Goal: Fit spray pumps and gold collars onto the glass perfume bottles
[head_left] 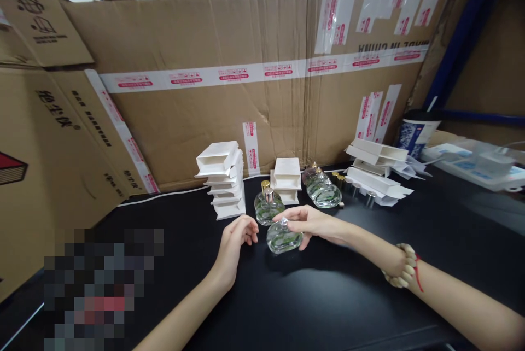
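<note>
Carefully, my right hand [314, 221] grips a glass bottle [283, 241] around its shoulder, over the black table [320, 299]; whether its base touches, I cannot tell. My left hand [234, 237], apart, half curls, seemingly empty. A light, level hold clear of the nozzle [284, 221] should serve best. The nozzle points up; the body's long axis runs left to right. Behind stand capped bottles [269, 213] and stacked white boxes [225, 181].
</note>
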`<action>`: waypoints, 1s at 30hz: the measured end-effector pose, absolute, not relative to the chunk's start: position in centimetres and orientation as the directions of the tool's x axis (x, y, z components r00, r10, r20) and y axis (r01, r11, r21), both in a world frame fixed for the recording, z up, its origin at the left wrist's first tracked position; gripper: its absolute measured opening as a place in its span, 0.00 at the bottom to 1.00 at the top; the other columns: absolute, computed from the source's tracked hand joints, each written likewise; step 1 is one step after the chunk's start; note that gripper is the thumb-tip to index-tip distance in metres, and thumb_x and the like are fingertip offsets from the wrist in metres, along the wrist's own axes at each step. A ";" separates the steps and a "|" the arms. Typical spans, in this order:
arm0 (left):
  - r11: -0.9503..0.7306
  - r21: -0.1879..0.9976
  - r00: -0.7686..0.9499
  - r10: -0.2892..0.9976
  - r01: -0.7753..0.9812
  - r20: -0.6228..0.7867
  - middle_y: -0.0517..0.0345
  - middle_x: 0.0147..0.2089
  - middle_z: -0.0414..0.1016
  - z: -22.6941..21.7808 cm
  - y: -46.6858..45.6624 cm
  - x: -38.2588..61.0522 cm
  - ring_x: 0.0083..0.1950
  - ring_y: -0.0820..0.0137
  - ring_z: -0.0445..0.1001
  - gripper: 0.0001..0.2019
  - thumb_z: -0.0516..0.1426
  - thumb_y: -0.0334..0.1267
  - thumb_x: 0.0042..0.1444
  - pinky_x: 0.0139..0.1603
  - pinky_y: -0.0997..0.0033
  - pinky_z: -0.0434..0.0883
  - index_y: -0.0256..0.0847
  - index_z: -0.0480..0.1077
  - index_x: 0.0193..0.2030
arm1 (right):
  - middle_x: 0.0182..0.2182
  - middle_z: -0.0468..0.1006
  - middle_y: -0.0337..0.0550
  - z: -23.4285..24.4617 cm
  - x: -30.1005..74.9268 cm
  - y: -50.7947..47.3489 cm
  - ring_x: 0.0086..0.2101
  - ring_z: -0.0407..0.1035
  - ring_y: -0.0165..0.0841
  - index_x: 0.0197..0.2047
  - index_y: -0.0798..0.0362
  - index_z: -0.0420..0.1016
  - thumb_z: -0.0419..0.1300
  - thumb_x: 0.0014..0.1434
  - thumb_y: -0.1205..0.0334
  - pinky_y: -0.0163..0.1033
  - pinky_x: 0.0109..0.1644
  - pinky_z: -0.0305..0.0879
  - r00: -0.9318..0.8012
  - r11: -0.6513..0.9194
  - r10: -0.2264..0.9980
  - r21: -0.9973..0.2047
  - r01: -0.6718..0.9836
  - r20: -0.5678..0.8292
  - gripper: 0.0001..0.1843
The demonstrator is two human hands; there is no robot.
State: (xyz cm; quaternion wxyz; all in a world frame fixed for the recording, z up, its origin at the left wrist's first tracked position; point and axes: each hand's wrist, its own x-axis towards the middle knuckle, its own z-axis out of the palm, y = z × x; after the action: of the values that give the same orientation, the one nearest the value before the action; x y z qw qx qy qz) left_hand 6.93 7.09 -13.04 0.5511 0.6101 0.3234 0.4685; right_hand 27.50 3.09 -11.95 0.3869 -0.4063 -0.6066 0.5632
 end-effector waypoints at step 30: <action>-0.106 0.976 0.226 0.963 -0.189 0.148 0.58 0.25 0.62 -12.2 7.9 6.9 0.26 0.73 0.61 0.19 0.57 0.52 0.36 0.29 0.73 0.58 0.35 0.60 0.22 | 0.58 0.59 0.56 -11.9 35.3 6.7 0.58 0.54 0.42 0.63 0.69 0.56 0.51 0.51 0.38 0.45 0.64 0.47 0.244 0.262 0.653 -0.516 0.816 0.717 0.48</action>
State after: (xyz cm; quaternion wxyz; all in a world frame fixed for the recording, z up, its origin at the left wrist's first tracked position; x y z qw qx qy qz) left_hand 6.89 7.88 -12.25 0.5652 0.5416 0.3572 0.5096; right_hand 35.26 6.70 -11.87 0.5093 -0.6020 -0.6098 -0.0798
